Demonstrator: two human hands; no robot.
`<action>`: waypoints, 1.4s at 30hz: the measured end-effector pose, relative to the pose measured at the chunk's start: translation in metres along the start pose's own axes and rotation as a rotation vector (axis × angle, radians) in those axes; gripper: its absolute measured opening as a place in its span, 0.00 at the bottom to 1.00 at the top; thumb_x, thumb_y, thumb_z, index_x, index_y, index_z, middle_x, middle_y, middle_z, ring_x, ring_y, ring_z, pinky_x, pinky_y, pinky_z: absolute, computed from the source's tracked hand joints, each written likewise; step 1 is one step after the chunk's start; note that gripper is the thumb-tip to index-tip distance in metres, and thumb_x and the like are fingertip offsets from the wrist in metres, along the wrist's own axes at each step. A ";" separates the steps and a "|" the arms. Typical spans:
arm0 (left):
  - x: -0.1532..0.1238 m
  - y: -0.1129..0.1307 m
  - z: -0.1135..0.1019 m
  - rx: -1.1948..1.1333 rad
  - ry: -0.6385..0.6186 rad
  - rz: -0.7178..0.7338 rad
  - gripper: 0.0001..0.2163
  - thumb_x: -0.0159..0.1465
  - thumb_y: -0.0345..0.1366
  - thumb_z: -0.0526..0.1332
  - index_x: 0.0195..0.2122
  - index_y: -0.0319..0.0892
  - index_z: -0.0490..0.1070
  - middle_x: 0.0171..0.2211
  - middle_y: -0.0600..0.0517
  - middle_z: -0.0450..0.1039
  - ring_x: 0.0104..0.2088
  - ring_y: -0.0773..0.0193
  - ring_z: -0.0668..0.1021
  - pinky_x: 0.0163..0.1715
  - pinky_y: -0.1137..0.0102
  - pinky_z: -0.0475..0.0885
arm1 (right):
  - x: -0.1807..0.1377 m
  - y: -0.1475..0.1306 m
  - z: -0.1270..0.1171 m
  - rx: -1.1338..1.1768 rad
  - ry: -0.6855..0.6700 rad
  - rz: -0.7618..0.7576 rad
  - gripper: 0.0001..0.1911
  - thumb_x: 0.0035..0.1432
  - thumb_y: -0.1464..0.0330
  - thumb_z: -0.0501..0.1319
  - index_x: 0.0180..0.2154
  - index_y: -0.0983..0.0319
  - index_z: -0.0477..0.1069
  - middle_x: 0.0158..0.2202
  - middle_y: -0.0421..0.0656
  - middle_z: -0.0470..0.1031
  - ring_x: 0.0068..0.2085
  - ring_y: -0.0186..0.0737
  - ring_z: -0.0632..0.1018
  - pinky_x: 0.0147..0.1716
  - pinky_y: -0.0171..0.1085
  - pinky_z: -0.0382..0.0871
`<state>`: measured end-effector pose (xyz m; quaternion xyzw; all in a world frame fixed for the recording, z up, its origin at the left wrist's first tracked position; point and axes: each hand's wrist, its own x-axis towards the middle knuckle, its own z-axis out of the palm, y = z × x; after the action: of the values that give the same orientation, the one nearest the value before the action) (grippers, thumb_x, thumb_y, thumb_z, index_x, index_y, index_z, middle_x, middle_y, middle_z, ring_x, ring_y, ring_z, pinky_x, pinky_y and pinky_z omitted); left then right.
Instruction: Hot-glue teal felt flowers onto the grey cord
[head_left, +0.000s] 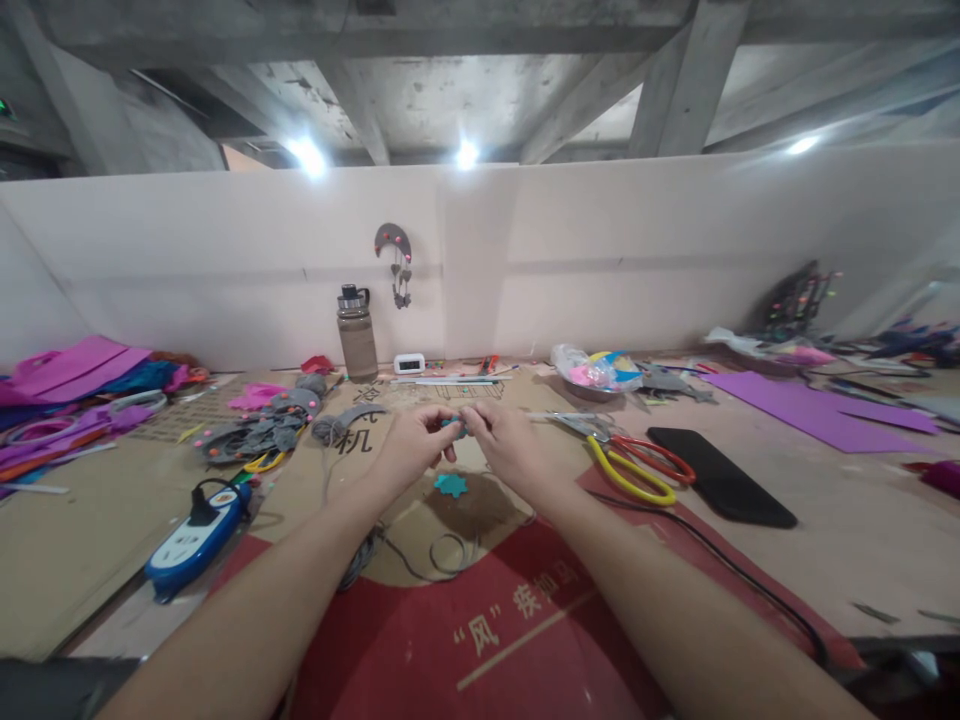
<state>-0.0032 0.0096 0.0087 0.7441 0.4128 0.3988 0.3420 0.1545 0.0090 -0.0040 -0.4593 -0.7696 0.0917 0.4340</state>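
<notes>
My left hand (420, 440) and my right hand (501, 440) meet above the cardboard, fingertips pinched together. Between them is a small teal piece (454, 427), mostly covered by the fingers, so its shape is unclear. Just below, a teal star-shaped cutout (451, 485) lies flat on the cardboard (405, 560). Loose grey yarn (450, 550) curls in front of it. Left of my left hand sits a grey crescent-shaped piece (349, 422). To the right of my right hand lie large scissors (630, 465) with one yellow and one red handle.
A black phone (720, 475) lies beside the scissors, with a dark cable (739, 560) nearby. At left are a blue power strip (196, 540) and a grey felt pile (262, 430). A bottle (358, 335), a small white clock (409, 364) and a bowl (596, 383) stand along the back.
</notes>
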 end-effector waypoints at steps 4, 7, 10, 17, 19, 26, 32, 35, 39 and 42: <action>0.000 -0.001 0.000 0.006 0.008 0.010 0.13 0.59 0.43 0.57 0.32 0.38 0.73 0.16 0.54 0.70 0.14 0.72 0.66 0.14 0.78 0.59 | 0.000 0.000 0.000 0.028 -0.001 -0.018 0.17 0.63 0.63 0.47 0.28 0.62 0.67 0.26 0.40 0.69 0.29 0.34 0.68 0.28 0.32 0.55; 0.000 0.000 0.000 0.019 0.022 0.009 0.12 0.59 0.42 0.57 0.31 0.39 0.73 0.16 0.54 0.70 0.13 0.72 0.65 0.14 0.77 0.59 | 0.000 -0.002 -0.001 0.031 -0.001 -0.015 0.18 0.63 0.63 0.47 0.25 0.62 0.66 0.24 0.39 0.68 0.28 0.33 0.67 0.28 0.32 0.54; 0.001 0.001 0.001 0.037 0.055 0.026 0.10 0.58 0.40 0.58 0.29 0.39 0.74 0.16 0.55 0.70 0.14 0.72 0.66 0.16 0.77 0.59 | 0.000 -0.004 -0.002 0.030 0.008 0.004 0.19 0.62 0.62 0.47 0.22 0.62 0.65 0.21 0.38 0.67 0.26 0.33 0.66 0.27 0.32 0.53; 0.002 0.000 0.000 0.087 0.131 0.095 0.08 0.56 0.38 0.59 0.27 0.40 0.75 0.19 0.55 0.70 0.18 0.71 0.69 0.20 0.76 0.62 | -0.001 -0.005 0.000 0.077 0.030 0.012 0.22 0.63 0.61 0.47 0.21 0.62 0.64 0.21 0.38 0.68 0.26 0.33 0.68 0.28 0.32 0.55; 0.002 -0.002 0.000 0.097 0.177 0.082 0.08 0.56 0.38 0.59 0.28 0.41 0.75 0.18 0.55 0.69 0.18 0.71 0.69 0.19 0.75 0.61 | -0.001 -0.005 0.001 0.086 0.023 0.004 0.21 0.63 0.61 0.47 0.22 0.62 0.66 0.23 0.39 0.70 0.27 0.33 0.69 0.29 0.32 0.56; 0.004 -0.009 -0.003 -0.061 0.319 0.035 0.09 0.57 0.40 0.60 0.33 0.40 0.74 0.17 0.55 0.69 0.17 0.69 0.70 0.18 0.75 0.65 | -0.007 -0.010 0.013 0.073 -0.076 -0.095 0.15 0.63 0.66 0.47 0.29 0.62 0.68 0.28 0.41 0.71 0.31 0.34 0.70 0.32 0.32 0.59; 0.010 -0.020 -0.007 -0.354 0.369 0.038 0.10 0.55 0.41 0.63 0.33 0.40 0.73 0.17 0.57 0.67 0.16 0.73 0.67 0.15 0.78 0.59 | -0.014 -0.019 0.018 0.025 -0.193 -0.212 0.12 0.63 0.68 0.50 0.31 0.62 0.69 0.30 0.42 0.70 0.33 0.34 0.69 0.33 0.32 0.59; 0.014 -0.022 -0.010 -0.662 0.328 0.001 0.10 0.52 0.39 0.66 0.32 0.40 0.72 0.15 0.60 0.62 0.14 0.76 0.63 0.12 0.80 0.53 | -0.015 -0.022 0.019 -0.017 -0.249 -0.300 0.14 0.63 0.68 0.51 0.30 0.63 0.71 0.30 0.43 0.69 0.33 0.34 0.68 0.34 0.33 0.60; 0.017 -0.017 -0.017 -0.907 0.334 -0.022 0.11 0.48 0.35 0.69 0.31 0.39 0.71 0.18 0.59 0.65 0.15 0.77 0.65 0.11 0.82 0.54 | -0.011 -0.023 0.013 -0.002 -0.316 -0.381 0.18 0.64 0.65 0.48 0.28 0.64 0.71 0.30 0.44 0.70 0.34 0.36 0.69 0.36 0.34 0.60; 0.019 -0.012 -0.026 -1.012 0.373 -0.015 0.11 0.47 0.32 0.69 0.31 0.39 0.71 0.20 0.58 0.68 0.16 0.78 0.67 0.11 0.83 0.56 | -0.005 -0.016 0.005 0.066 -0.274 -0.270 0.19 0.65 0.64 0.47 0.30 0.63 0.71 0.30 0.43 0.71 0.35 0.36 0.70 0.36 0.34 0.61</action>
<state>-0.0239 0.0361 0.0161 0.3998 0.2284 0.6708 0.5814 0.1419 -0.0029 -0.0010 -0.3206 -0.8728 0.1193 0.3483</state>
